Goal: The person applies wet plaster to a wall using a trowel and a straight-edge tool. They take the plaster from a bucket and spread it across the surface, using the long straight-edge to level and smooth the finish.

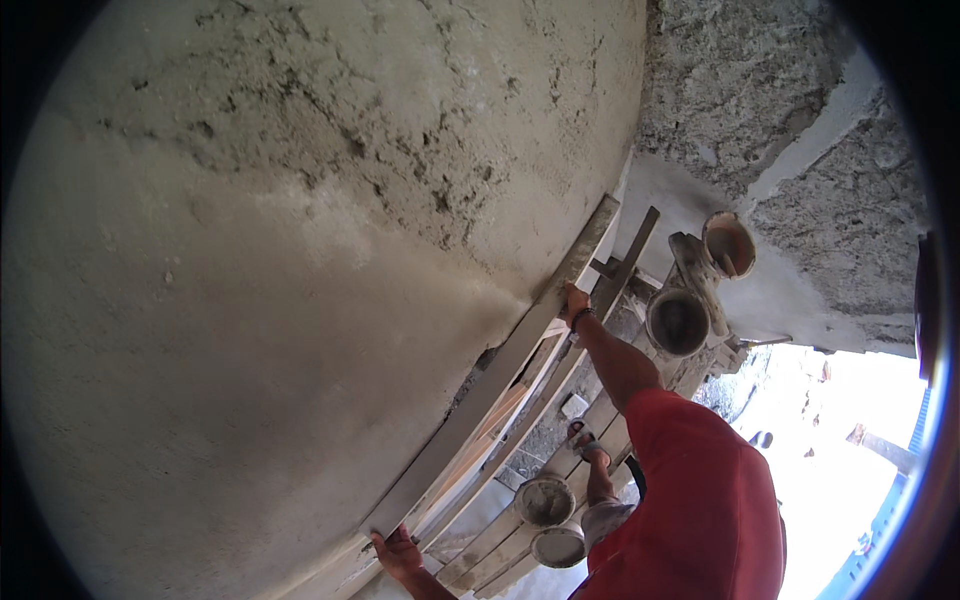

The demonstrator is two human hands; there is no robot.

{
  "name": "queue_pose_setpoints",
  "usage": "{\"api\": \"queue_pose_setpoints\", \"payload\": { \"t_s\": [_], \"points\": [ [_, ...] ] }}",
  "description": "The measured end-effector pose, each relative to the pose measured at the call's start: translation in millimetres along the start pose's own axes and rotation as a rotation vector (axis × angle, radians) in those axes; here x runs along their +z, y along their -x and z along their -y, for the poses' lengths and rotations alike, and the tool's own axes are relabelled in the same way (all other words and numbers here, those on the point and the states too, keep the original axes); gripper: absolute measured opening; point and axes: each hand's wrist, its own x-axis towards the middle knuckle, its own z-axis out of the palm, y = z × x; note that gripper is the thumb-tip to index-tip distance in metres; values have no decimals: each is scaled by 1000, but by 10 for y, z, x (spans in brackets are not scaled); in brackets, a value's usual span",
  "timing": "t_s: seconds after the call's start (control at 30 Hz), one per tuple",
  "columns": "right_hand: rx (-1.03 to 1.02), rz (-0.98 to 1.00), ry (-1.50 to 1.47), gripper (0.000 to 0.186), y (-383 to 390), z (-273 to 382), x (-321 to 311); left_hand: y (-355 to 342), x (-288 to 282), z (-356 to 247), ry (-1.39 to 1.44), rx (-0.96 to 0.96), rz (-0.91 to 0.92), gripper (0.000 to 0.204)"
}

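Note:
A long, straight screed board (470, 400) lies along the plastered wall (260, 330), running diagonally. My left hand (398, 553) is closed around its lower end, at the bottom of the view. Farther up the board, my right hand (574, 303) grips it near the upper end, with a dark band on that wrist. The board's edge meets the plaster, and a dark, rough gap shows beside it about midway. Smooth grey plaster covers the lower wall, while the upper part is pitted and coarse.
Scaffold planks (508, 548) run below me, with my sandalled foot (583, 437) on them. Two mortar buckets (545, 500) stand near the bottom. Two more buckets (679, 322) are at the upper right. A wooden bar (632, 248) rises beside the board. Rough wall (760, 100) continues at right.

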Motion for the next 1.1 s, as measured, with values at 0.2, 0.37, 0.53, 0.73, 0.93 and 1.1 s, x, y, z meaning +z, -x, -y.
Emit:
{"api": "queue_pose_setpoints", "payload": {
  "t_s": [0.2,0.37,0.53,0.73,0.93,1.1],
  "points": [
    [-105,-20,126,37,221,514,175,30,175,32,-10,-3,-91,46],
    [-204,38,146,32,702,1012,363,-38,149,9,40,-33,-128,47],
    [-259,64,163,37,1127,1269,556,6,88,-49,102,-36,-101,46],
    [-345,98,138,36,1494,1434,738,49,94,-295,131,-72,-119,43],
    [-382,181,130,41,1880,1516,883,-61,-349,-590,911,-609,98,37],
    [-469,68,110,48,2049,1519,944,28,-99,-975,369,-455,-255,35]
  ]
}}
